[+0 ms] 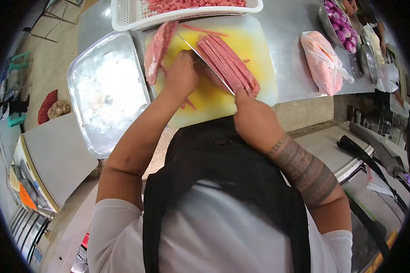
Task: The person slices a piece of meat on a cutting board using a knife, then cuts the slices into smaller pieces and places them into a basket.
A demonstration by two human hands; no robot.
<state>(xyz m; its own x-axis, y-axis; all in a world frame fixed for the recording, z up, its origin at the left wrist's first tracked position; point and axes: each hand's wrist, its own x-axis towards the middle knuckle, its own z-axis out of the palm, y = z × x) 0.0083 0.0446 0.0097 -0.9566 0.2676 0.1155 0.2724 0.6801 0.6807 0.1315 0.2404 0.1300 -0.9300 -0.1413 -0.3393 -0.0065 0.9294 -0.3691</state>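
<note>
My right hand (pixel 255 116) is closed round the handle of a knife (pixel 214 70), whose long thin blade points up and to the left. The blade lies along the left side of a bundle of long pink meat strips (pixel 228 61). Just left of the blade, my left hand (pixel 183 75) has its fingers curled down against the meat there, with the fingertips partly hidden. Beyond that hand, a larger slab of meat (pixel 156 52) rests on the yellow-stained white cutting board (pixel 264 50). A few thin strips and scraps lie loose on the board.
A white plastic basket (pixel 187 16) of diced meat stands behind the board. Left of it is a shiny metal tray (pixel 109 86). To the right lie a tied plastic bag (pixel 322 63) with orange-pink contents and a bowl of purple onions (pixel 344 27). Another person's hand (pixel 349 7) shows at top right.
</note>
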